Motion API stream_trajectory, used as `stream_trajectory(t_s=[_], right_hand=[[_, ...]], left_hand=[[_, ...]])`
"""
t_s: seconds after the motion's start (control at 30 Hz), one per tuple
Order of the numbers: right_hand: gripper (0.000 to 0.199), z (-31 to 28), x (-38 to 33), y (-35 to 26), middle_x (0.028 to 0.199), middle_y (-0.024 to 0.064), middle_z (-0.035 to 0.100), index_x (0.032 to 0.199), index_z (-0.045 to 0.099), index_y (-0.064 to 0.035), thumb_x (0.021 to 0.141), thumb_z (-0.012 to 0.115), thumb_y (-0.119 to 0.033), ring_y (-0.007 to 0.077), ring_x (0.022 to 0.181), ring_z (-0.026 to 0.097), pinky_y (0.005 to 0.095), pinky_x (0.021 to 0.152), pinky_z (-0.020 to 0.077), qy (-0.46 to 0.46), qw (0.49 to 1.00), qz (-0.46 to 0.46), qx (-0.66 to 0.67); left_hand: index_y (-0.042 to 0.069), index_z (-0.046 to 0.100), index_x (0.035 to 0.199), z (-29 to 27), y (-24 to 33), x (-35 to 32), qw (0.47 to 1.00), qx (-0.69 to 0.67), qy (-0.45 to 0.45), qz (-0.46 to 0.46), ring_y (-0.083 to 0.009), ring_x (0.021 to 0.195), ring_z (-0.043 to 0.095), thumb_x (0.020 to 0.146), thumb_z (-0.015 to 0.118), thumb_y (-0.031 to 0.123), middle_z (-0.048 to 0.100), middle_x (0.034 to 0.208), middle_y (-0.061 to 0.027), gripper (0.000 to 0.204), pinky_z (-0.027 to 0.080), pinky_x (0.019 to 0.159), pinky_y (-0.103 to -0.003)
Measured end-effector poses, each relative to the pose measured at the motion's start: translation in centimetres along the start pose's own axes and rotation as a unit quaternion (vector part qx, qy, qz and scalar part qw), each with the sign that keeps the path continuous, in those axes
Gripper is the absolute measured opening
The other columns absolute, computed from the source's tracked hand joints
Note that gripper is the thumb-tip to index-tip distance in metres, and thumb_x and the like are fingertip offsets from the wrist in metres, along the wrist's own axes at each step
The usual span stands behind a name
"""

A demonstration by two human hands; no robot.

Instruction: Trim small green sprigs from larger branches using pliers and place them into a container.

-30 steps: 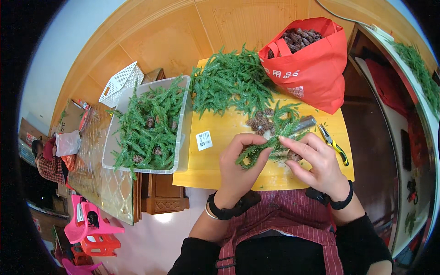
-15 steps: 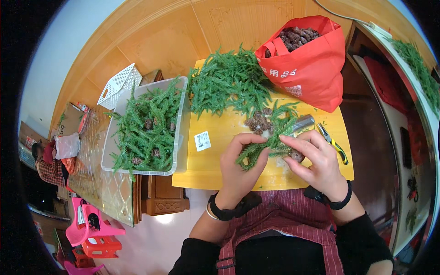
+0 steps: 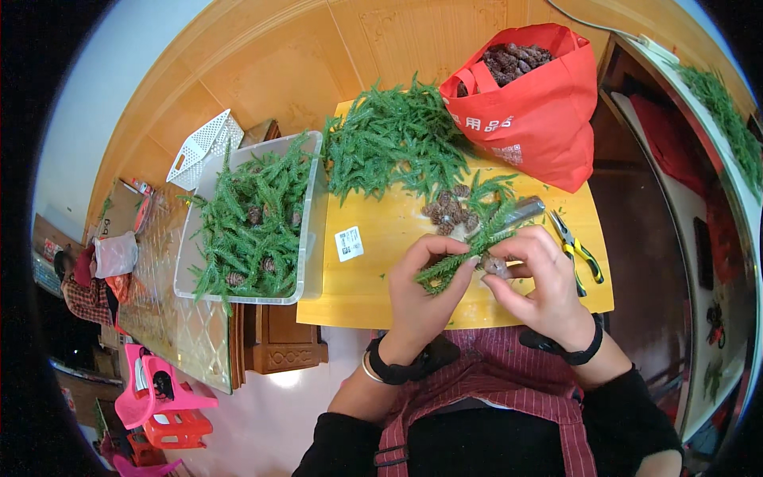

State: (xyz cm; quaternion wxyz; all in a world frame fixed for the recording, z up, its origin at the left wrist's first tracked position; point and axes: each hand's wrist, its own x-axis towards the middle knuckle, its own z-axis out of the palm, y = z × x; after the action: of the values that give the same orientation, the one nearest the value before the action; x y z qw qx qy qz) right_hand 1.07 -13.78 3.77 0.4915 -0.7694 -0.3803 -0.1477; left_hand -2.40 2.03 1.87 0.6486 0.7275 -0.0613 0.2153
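Observation:
Over the front of the yellow table, my left hand pinches a green artificial pine sprig between thumb and fingers. The sprig runs up to the right, passing under the fingers of my right hand. My right thumb and curled fingers hold a small rounded brownish-grey thing, which looks like the base of a pine cone, against the sprig's stem. Just beyond my hands lies a small cluster of brown pine cones. To its right rests a dark, shiny cylinder, partly behind the greenery.
Pliers with yellow-black handles lie right of my hands. Behind are a heap of pine sprigs and a red bag of cones. A clear bin of sprigs stands left, near a white label. Pink stools stand lower left.
My right fingers have shifted slightly left and closed in on the stem. The rounded thing has moved left with them and shows more. My left hand keeps its pinch on the sprig.

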Motion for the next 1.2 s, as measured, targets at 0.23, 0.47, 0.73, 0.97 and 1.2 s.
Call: stream_trajectory(t_s=[0.23,0.47,0.73,0.97,1.2], right_hand=[[0.031,0.4,0.0,0.2,0.092,0.0109,0.052,0.095,0.052,0.0013,0.068,0.068,0.004,0.0180,0.076,0.059,0.0253,0.064,0.0548,-0.008,0.998,0.057,0.030],[0.028,0.4,0.0,0.4,0.084,0.0106,0.055,0.089,0.055,0.0003,0.066,0.071,0.000,0.0180,0.073,0.058,0.0240,0.056,0.0494,0.007,0.999,0.047,0.007],[0.025,0.5,-0.3,1.1,0.074,0.0088,0.057,0.080,0.057,-0.0006,0.063,0.075,-0.003,0.0170,0.062,0.055,0.0259,0.054,0.0442,0.041,0.999,-0.002,-0.025],[0.022,0.3,-0.2,0.8,0.071,0.0086,0.055,0.076,0.057,-0.0009,0.063,0.075,-0.003,0.0182,0.061,0.055,0.0264,0.055,0.0437,0.035,0.999,0.018,-0.019],[0.024,0.5,-0.1,0.8,0.071,0.0074,0.052,0.077,0.055,-0.0020,0.063,0.074,-0.002,0.0166,0.059,0.053,0.0261,0.053,0.0431,0.029,0.998,0.029,-0.038]], left_hand=[[0.000,0.055,0.084,0.1,-0.1,0.2,0.999,-0.021,0.021,-0.019,-0.0078,0.076,0.054,0.073,0.064,-0.005,0.057,0.083,-0.0025,0.015,0.044,0.069,-0.021],[-0.002,0.056,0.083,0.0,0.4,0.3,0.999,-0.022,0.014,-0.044,-0.0079,0.075,0.055,0.074,0.064,-0.004,0.058,0.081,-0.0027,0.012,0.045,0.068,-0.021],[-0.003,0.057,0.089,0.1,0.1,0.1,0.989,-0.094,0.005,-0.116,-0.0100,0.073,0.058,0.077,0.061,-0.002,0.059,0.079,-0.0045,0.013,0.047,0.066,-0.021],[-0.003,0.057,0.090,0.2,-0.1,0.2,0.979,-0.133,0.001,-0.152,-0.0098,0.073,0.056,0.078,0.060,-0.001,0.059,0.081,-0.0049,0.012,0.045,0.067,-0.021],[0.000,0.057,0.087,0.2,-1.0,0.3,0.998,-0.057,-0.010,-0.035,-0.0103,0.082,0.051,0.077,0.060,0.000,0.053,0.091,-0.0046,0.011,0.042,0.073,-0.023]])
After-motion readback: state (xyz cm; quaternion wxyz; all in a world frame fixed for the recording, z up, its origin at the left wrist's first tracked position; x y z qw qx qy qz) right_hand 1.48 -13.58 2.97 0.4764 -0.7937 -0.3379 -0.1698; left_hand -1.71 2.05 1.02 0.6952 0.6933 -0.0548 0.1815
